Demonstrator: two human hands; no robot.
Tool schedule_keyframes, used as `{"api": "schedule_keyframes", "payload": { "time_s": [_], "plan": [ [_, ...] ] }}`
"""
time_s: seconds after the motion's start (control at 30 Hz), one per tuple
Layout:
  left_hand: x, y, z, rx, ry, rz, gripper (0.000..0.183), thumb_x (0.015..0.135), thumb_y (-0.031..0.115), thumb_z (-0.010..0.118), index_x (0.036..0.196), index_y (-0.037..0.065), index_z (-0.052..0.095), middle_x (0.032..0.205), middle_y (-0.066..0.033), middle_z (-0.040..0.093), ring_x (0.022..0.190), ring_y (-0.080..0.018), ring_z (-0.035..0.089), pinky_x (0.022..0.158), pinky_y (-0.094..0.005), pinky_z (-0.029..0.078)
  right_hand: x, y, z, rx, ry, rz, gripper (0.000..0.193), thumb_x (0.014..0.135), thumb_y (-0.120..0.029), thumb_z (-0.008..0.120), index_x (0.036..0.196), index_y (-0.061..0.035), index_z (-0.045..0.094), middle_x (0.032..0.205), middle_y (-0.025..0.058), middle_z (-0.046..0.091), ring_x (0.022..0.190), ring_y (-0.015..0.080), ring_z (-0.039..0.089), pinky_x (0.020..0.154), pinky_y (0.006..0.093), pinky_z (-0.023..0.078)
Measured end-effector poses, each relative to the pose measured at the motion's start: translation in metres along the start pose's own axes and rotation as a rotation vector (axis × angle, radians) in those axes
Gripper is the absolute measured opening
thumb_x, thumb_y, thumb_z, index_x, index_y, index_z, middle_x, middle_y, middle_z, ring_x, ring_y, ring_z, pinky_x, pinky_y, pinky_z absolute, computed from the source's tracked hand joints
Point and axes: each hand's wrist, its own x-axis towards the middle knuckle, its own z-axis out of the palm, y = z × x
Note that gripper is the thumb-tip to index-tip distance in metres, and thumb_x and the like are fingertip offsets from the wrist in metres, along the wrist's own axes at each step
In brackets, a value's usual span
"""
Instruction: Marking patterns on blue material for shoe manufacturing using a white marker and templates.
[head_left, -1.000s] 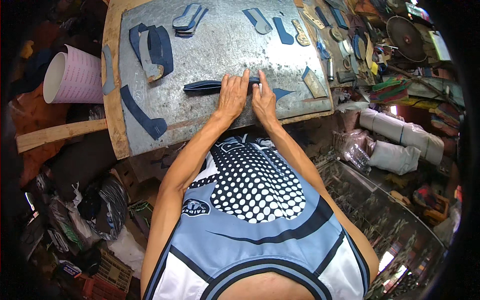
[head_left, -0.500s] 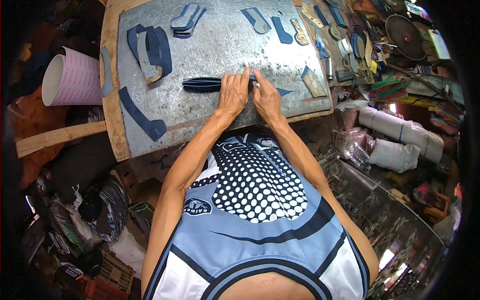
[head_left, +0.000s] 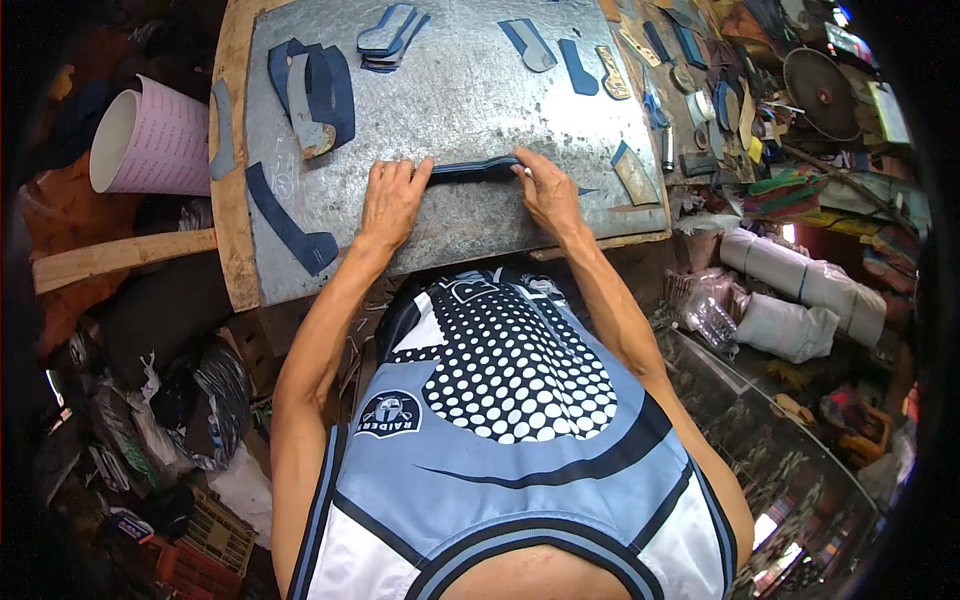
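A stack of long, dark blue cut strips (head_left: 470,171), pressed together on edge, spans the gap between my hands over the metal-topped table (head_left: 450,100). My left hand (head_left: 393,202) is closed round the stack's left end. At the right end, my right hand (head_left: 551,194) pinches the strips between thumb and fingers; something small and whitish shows by its fingertips. A dark blue curved piece (head_left: 285,222) lies to the left of my left hand. Beyond it rest more dark blue pieces (head_left: 335,90) with a grey template (head_left: 303,105) on top.
Toward the far edge sit a pile of blue and grey pieces (head_left: 392,35) and a tan template (head_left: 612,72). Blue-handled scissors (head_left: 654,108) and tape rolls (head_left: 700,106) crowd the right side. A pink-and-white roll (head_left: 150,140) stands left of the table, above a wooden bar (head_left: 125,262).
My left hand has slid left along the stack to its far end, so the hands are wider apart. The strips now look pressed closer together between them.
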Motion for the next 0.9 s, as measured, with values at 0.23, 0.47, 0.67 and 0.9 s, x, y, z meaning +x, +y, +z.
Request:
{"api": "schedule_keyframes", "payload": {
  "time_s": [0.23,0.47,0.67,0.9],
  "plan": [
    [-0.016,-0.009,-0.020,0.067,0.001,-0.003,0.044,0.084,0.003,0.053,0.127,0.012,0.058,0.092,-0.0101,0.057,0.092,-0.0273,0.057,0.092,-0.0429,0.042,0.003,-0.001,-0.002,0.069,0.000,-0.163,0.023,0.090,-0.011,0.064,0.114,-0.0108,0.064,0.101,0.0138,0.070,0.079,0.0333,0.068,0.068,0.0402,0.055],
    [-0.024,-0.044,-0.102,-1.099,0.062,-0.652,0.052,0.088,0.014,0.070,0.136,0.011,0.053,0.094,-0.0017,0.064,0.085,-0.0117,0.060,0.074,-0.0294,0.052,0.015,-0.037,-0.003,0.476,-0.341,0.188,0.034,0.094,-0.024,0.066,0.112,0.0041,0.065,0.080,0.0019,0.065,0.064,0.0134,0.056,0.056,0.0270,0.045],
    [-0.066,-0.038,-0.065,-1.853,0.549,-0.927,0.037,0.089,0.015,0.071,0.124,0.009,0.059,0.107,-0.0005,0.067,0.095,-0.0106,0.063,0.082,-0.0274,0.052,0.021,-0.101,0.019,0.886,-0.658,0.650,0.026,0.095,-0.023,0.063,0.109,-0.0014,0.068,0.059,-0.0084,0.045,0.047,0.0026,0.034,0.043,0.0221,0.023],
    [-0.105,-0.053,-0.088,-1.663,0.828,-0.960,0.052,0.091,0.008,0.066,0.138,0.006,0.045,0.113,-0.0067,0.062,0.096,-0.0160,0.063,0.086,-0.0325,0.053,0.023,-0.131,0.055,0.948,-0.784,0.599,0.023,0.095,-0.021,0.063,0.107,-0.0014,0.066,0.056,-0.0081,0.042,0.044,0.0038,0.032,0.040,0.0240,0.022]
  ]
}}
